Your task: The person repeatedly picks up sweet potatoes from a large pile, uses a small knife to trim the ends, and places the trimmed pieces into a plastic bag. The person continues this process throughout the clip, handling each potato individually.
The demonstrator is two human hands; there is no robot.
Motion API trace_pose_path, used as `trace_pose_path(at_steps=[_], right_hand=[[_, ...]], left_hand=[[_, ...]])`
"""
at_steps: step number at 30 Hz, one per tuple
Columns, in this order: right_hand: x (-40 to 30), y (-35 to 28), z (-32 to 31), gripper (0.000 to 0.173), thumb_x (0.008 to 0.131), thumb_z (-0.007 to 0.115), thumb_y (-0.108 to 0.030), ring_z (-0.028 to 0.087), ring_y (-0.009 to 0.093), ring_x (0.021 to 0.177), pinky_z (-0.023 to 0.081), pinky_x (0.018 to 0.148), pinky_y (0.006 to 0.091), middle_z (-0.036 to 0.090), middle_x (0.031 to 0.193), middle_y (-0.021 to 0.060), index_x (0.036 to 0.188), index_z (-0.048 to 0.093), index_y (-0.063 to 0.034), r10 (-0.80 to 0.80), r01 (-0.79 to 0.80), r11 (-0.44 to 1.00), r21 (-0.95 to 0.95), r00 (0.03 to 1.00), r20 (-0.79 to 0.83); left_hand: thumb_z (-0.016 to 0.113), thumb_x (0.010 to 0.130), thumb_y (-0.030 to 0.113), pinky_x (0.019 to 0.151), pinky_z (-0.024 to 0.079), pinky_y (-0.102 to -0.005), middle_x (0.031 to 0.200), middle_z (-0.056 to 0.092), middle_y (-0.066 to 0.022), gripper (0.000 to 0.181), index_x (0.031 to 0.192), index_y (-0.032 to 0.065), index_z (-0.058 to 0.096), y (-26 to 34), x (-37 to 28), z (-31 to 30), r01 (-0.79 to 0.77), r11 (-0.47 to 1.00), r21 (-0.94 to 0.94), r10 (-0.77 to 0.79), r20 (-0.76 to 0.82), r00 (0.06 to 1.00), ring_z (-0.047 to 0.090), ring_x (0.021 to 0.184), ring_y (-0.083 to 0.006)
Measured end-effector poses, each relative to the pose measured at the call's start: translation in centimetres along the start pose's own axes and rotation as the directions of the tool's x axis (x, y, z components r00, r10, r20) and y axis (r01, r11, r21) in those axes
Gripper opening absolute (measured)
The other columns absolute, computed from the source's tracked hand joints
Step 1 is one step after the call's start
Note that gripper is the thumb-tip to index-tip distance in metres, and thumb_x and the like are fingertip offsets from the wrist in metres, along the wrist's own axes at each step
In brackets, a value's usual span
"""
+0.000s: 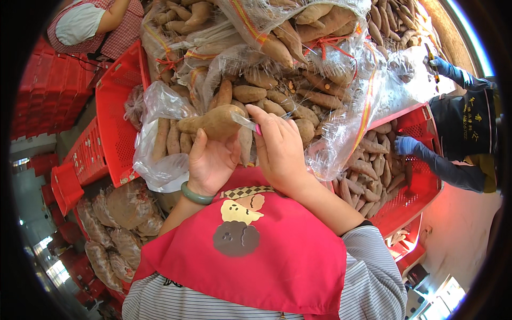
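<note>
A large brown sweet potato rests in my left hand, palm up, with the thumb against its near side. My right hand grips the pink handle of a small knife, whose blade lies against the sweet potato's right end. Just left of my left hand, a clear plastic bag holds several slender sweet potatoes. Behind both hands lies a heap of loose sweet potatoes in opened clear plastic sacks.
A red crate stands at the left, and another red crate with sweet potatoes at the right. A co-worker's blue-gloved hand reaches into the right one; the other gloved hand holds a tool. Another person is at upper left.
</note>
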State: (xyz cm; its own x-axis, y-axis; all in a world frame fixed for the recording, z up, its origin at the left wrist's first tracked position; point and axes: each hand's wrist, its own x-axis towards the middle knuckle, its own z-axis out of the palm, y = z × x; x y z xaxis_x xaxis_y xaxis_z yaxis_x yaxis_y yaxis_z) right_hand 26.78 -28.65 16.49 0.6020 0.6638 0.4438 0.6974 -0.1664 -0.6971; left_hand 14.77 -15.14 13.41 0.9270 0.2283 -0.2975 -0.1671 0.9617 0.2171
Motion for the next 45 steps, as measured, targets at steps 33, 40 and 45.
trace_pose_path(at_steps=[33, 40, 45], right_hand=[[1.3, 0.3, 3.8, 0.021, 0.09, 0.065, -0.024, 0.038, 0.001, 0.05, 0.027, 0.047, 0.0178, 0.055, 0.068, -0.0053, 0.102, 0.062, -0.0064, 0.427, -0.758, 0.066, 0.649, 0.609, 0.669], [5.9, -0.5, 5.6, 0.025, 0.084, 0.07, -0.025, 0.046, 0.005, 0.061, 0.036, 0.056, 0.021, 0.055, 0.07, -0.0036, 0.091, 0.063, -0.0021, 0.437, -0.675, 0.546, 0.497, 0.735, 0.519], [7.8, -1.4, 11.3, 0.042, 0.073, 0.077, -0.032, 0.06, 0.014, 0.069, 0.049, 0.066, 0.0292, 0.065, 0.076, 0.0102, 0.094, 0.064, 0.0018, 0.259, -0.394, 0.894, 0.215, 0.843, 0.471]], left_hand=[[0.07, 0.086, 0.026, 0.097, 0.042, -0.0336, 0.131, 0.051, -0.0129, 0.055, 0.13, 0.0017, 0.048, 3.8, -4.1, -0.5, -0.289, 0.089, 0.953, 0.436, 0.224, 0.872, 0.053, 0.116, -0.0241], [0.071, 0.075, 0.018, 0.094, 0.044, -0.0393, 0.115, 0.06, -0.0101, 0.043, 0.116, 0.01, 0.06, 9.2, -9.9, 2.6, 0.191, -0.828, 0.527, 0.484, 0.5, 0.718, 0.053, 0.114, -0.0301], [0.064, 0.079, 0.005, 0.086, 0.047, -0.0349, 0.111, 0.061, -0.0099, 0.059, 0.135, 0.0106, 0.048, 10.6, -11.8, -1.4, 0.394, -0.609, 0.688, 0.733, 0.298, 0.611, 0.056, 0.107, -0.0291]])
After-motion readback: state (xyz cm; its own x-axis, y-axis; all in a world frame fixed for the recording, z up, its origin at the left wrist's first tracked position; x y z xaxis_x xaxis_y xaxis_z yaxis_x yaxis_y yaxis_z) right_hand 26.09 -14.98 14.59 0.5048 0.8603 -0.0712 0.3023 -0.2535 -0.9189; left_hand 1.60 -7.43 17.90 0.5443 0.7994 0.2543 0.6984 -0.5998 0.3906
